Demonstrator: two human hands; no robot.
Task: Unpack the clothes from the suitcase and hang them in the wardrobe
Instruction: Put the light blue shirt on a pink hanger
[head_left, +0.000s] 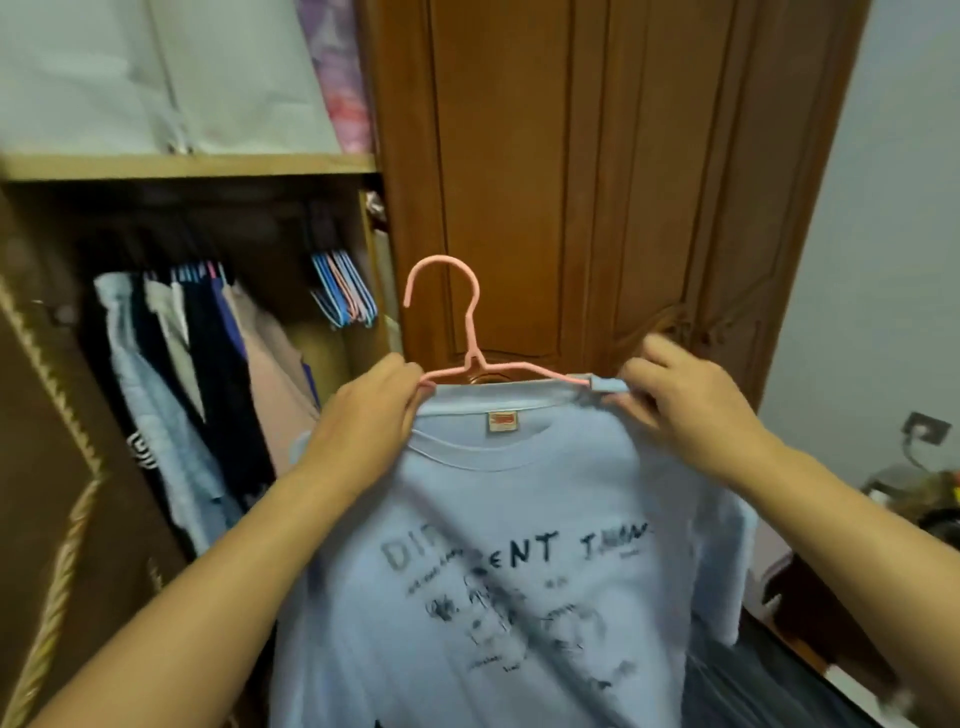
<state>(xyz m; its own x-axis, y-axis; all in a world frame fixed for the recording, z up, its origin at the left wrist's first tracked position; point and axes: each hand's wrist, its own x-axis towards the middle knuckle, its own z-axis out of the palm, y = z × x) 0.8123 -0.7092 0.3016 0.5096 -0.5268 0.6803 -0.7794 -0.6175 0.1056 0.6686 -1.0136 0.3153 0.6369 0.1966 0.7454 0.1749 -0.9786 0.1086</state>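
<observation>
A light blue T-shirt (509, 561) with dark printed lettering hangs in front of me on a pink hanger (470, 317) whose hook points up and left. My left hand (374, 410) grips the shirt's left shoulder over the hanger arm. My right hand (680, 395) pinches the right shoulder fabric at the hanger's other end. The open wardrobe (197, 171) is to the left, its rail hidden in shadow.
Several clothes (192, 374) hang in the wardrobe, with a bunch of empty blue and pink hangers (345, 293) to their right. A brown wardrobe door (597, 182) stands straight ahead. Folded bedding lies on the upper shelf (171, 78). Dark fabric (779, 686) lies at the lower right.
</observation>
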